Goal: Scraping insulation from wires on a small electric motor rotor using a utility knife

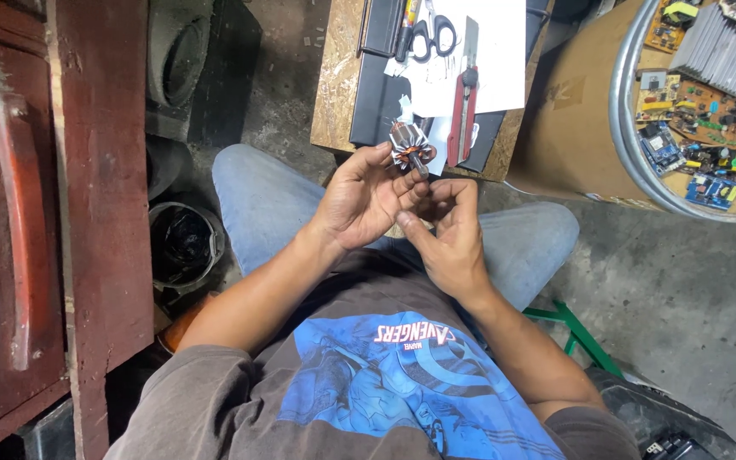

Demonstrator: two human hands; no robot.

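My left hand [366, 198] holds a small motor armature [409, 145] by its fingertips, above my lap. The armature has a steel core, copper-coloured windings and a dark shaft pointing down toward my right hand. My right hand [448, 234] sits just below it, fingers curled, with the fingertips touching the shaft end. I cannot tell whether the right hand also pinches something small. Both hands hover over my jeans-clad knees, in front of a low wooden board.
A chipboard table [338, 77] ahead carries scissors [433, 32], a red-handled utility knife [463, 106], white paper [497, 51] and a black case [376, 102]. A round tray of circuit boards [709, 111] lies right. A red wooden cabinet [53, 213] stands left; a green stool leg [577, 328] shows below.
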